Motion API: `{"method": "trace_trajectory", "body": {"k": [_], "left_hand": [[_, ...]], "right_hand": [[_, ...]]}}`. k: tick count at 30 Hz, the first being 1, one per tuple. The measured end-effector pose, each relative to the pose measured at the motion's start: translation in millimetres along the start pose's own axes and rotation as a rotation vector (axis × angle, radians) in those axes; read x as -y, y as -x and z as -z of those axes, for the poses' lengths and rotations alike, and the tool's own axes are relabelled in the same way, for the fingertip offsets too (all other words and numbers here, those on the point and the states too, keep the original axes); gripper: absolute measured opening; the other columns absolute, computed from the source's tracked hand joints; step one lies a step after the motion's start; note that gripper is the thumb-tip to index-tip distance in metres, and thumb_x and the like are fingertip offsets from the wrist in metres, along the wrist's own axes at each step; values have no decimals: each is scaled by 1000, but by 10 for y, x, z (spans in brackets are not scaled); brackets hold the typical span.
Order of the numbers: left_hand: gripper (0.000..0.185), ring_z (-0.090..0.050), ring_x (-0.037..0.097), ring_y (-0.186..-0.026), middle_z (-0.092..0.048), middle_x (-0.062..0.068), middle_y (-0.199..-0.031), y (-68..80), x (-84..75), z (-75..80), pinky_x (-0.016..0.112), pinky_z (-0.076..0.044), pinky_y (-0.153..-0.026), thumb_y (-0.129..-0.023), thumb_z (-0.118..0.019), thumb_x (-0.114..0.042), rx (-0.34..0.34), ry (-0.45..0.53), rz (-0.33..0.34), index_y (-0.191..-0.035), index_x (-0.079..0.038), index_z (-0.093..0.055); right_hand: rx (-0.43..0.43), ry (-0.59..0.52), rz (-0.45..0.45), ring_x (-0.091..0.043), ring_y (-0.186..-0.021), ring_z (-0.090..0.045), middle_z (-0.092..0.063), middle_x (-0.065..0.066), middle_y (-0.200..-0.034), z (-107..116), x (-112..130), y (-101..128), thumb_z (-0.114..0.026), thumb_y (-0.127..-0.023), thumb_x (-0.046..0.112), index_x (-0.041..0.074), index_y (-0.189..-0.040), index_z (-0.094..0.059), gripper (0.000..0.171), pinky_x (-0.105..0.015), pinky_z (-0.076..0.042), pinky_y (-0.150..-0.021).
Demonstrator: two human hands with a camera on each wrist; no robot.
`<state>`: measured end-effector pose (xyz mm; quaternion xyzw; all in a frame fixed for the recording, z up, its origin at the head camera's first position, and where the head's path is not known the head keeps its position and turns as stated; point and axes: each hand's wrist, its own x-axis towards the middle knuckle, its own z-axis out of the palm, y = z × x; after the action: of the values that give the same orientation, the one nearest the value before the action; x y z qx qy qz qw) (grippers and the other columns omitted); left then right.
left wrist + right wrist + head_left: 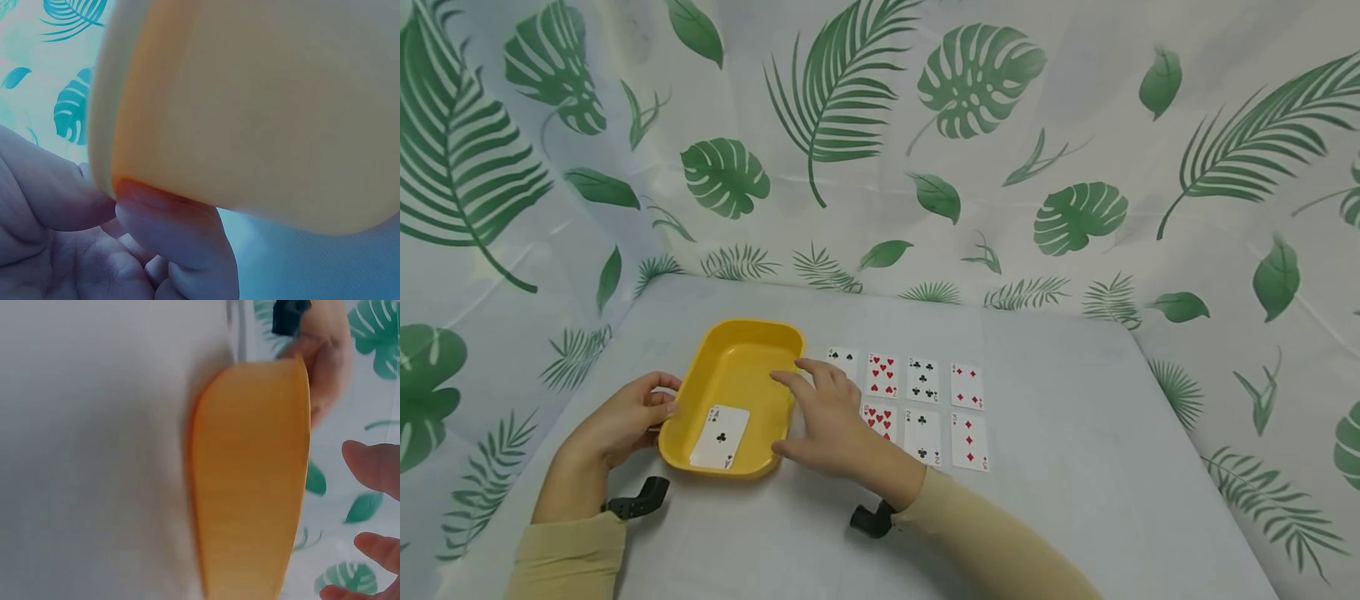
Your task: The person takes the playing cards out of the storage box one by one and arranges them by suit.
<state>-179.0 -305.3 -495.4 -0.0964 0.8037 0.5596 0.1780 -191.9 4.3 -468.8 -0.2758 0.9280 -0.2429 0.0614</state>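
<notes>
Here, yellow tray (735, 367) long axis runs away; left hand (625, 417) fingers grip rim, right hand (827, 417) relaxed.

Count at this moment:

- Yellow tray (752, 333): one, on the table (1075, 467).
- Playing cards inside the tray: one, the ace of clubs (721, 437), face up.
- Playing cards laid out on the table beside the tray: seven visible, face up in two rows. Far row, four (967, 386). Near row, three showing (969, 441); the right hand covers that row's left end, so any card under it cannot be counted.
- Hands: two, left hand (621, 421) and right hand (827, 417).
- Black wrist-worn cameras: two (640, 500).
</notes>
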Motion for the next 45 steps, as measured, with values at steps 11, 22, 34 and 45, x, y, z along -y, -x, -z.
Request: {"method": "trace_trajectory", "body": {"k": [11,22,34,45], "left_hand": [[38,-62,20,-84,-61,6,-97,-36,37,30,33,-60,-72,-111,-51,-6,6,2,-13,-145,4,-37],[35,-64,18,-85,-61,5,-96,-19,51,65,34,-60,-73,-112,-50,-6,44,26,-34,-142,4,-37],[37,-63,19,-85,-60,6,-95,-13,21,48,34,-60,-72,-111,-52,-6,42,20,-38,-143,4,-37],[36,-63,19,-86,-60,5,-94,-23,18,50,35,-60,-72,-111,-51,-5,41,26,-29,-143,4,-37]], "right_hand": [[32,212,153,-29,-157,-30,-34,-4,-171,-385,422,-255,-86,-89,48,36,-161,-44,84,-53,-29,-125],[218,296,177,-21,-149,-41,-46,5,-162,-552,584,-572,-86,-88,51,43,-158,-47,80,-44,-46,-115],[279,398,132,-17,-109,-43,-58,5,-132,-619,615,-667,-85,-88,53,37,-148,-57,68,-36,-44,-91],[273,385,132,-19,-119,-46,-54,6,-137,-676,598,-728,-84,-90,47,41,-149,-55,66,-41,-46,-99]]}}
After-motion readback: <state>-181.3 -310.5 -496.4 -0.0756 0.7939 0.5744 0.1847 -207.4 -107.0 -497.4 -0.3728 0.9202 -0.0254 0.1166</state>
